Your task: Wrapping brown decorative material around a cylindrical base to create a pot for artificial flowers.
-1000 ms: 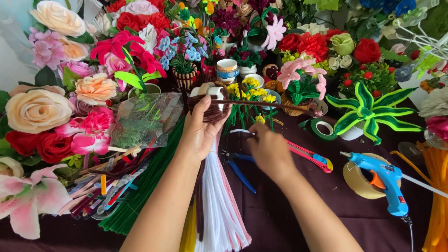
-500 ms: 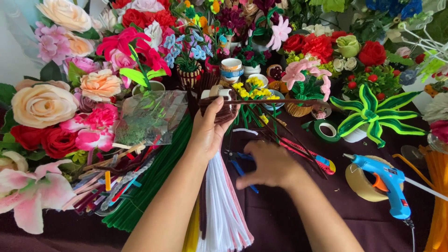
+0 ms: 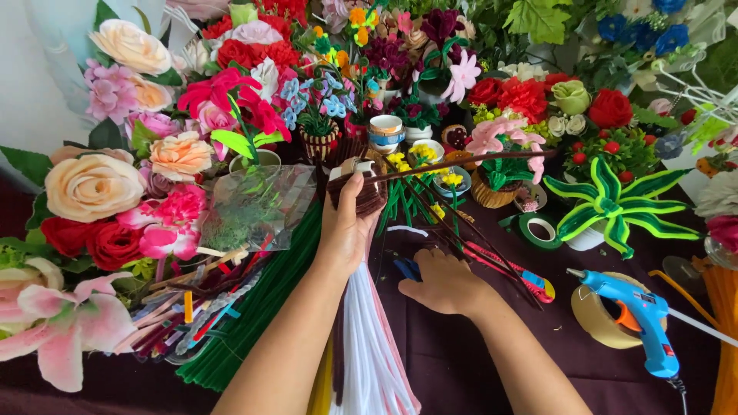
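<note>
My left hand (image 3: 347,227) is raised over the table and grips a small object wrapped in dark brown pipe cleaner (image 3: 366,192), from which one long brown pipe cleaner (image 3: 469,161) sticks out to the right. My right hand (image 3: 442,283) rests low on the dark cloth, fingers curled over the blue handles of a pair of scissors (image 3: 407,269); whether it grips them is unclear. Loose brown pipe cleaners (image 3: 477,238) lie beside it. Bundles of white (image 3: 369,346) and green pipe cleaners (image 3: 261,307) lie under my forearms.
Artificial flowers (image 3: 92,184) crowd the left and back. A blue glue gun (image 3: 638,319) lies on a roll of tape (image 3: 596,319) at right. A red utility knife (image 3: 515,273), green tape roll (image 3: 538,229), a green and yellow pipe-cleaner plant (image 3: 615,204) and small pots stand nearby.
My right hand has dropped from beside the left hand down onto the table by the scissors. The left hand has stayed up with the brown piece.
</note>
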